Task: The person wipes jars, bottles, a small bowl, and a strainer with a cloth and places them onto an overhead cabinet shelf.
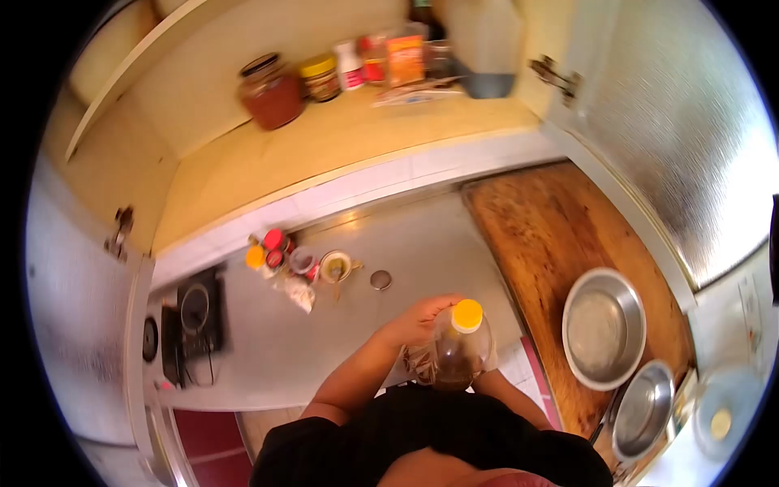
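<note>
A large clear bottle [456, 351] with a yellow cap [467, 316] is held upright close to my chest, with brownish liquid low inside it. My left hand [423, 320] wraps round the bottle's left side near the top. The forearm of my right arm reaches in from the right, behind the bottle, and that hand's fingers are hidden by it. Beyond the bottle, a small round metal lid [380, 280] lies on the grey counter [406, 235].
An open cupboard shelf [357, 130] above holds jars and bottles. Small condiment bottles [274, 258] and a cup [335, 266] stand at centre left. Metal bowls [604, 329] sit on a wooden board [535, 219] at right. A black appliance [195, 312] is far left.
</note>
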A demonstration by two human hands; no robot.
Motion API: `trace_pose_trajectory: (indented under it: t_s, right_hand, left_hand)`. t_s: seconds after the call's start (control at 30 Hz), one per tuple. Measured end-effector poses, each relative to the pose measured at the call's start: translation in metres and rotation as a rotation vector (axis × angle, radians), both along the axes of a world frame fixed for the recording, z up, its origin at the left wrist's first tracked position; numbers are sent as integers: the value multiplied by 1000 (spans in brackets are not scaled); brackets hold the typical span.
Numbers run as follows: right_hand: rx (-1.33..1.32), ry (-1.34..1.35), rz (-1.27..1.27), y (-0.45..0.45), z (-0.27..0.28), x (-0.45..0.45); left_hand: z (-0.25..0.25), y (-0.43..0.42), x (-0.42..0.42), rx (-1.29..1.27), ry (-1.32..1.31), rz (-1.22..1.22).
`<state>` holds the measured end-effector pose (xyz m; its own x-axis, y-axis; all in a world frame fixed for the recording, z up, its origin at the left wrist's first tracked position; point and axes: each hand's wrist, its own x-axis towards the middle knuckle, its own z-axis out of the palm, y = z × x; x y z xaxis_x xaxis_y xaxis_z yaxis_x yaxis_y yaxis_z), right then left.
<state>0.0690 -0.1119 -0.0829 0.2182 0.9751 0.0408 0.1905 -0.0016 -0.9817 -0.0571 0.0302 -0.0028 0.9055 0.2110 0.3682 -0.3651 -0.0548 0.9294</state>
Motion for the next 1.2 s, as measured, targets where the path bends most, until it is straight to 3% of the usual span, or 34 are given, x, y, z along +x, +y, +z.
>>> trace_pose_trajectory:
  t_s: [0.17,0.27,0.4,0.5,0.57,0.67,0.73,0.83,0.87,0.97,1.0,1.17,1.2]
  right_hand:
    - [36,-75,285,10,10,-21]
    - [62,-151,393,11,24,-25]
    - [78,-132,557,24,30,-39]
    - [34,95,761,49,-2,-57]
    - [65,45,740,65,-9,-54]
    - [122,-38,721,93,-13,-43]
    - [266,-134,601,106,-44,-32]
    - [-66,225,555,109,-64,-1]
    - [-109,212,532,104,-42,7]
    - [-30,63,429,101,-55,27]
    - [-143,194,307,94,-34,21]
    - [-329,425,316,96,-92,44]
    - [-311,354,305,95,-97,45]
  left_hand:
    - [1,-4,-35,-72,-4,161]
    - [-7,-4,-51,57,-52,428]
    - [20,-10,-57,-96,-61,674]
    - [41,0,-68,195,-119,903]
    - [89,12,-90,440,-5,1191]
    - [167,43,-126,202,-224,1097]
    - [212,66,-149,274,-241,1196]
    - [266,101,-170,184,-234,1284]
    - [276,118,-178,198,-241,1282]
    - [288,171,-210,255,-222,1346]
    - [288,191,-219,293,-188,1398]
    - [282,278,-236,361,-153,1580]
    - [279,298,-239,354,-149,1608]
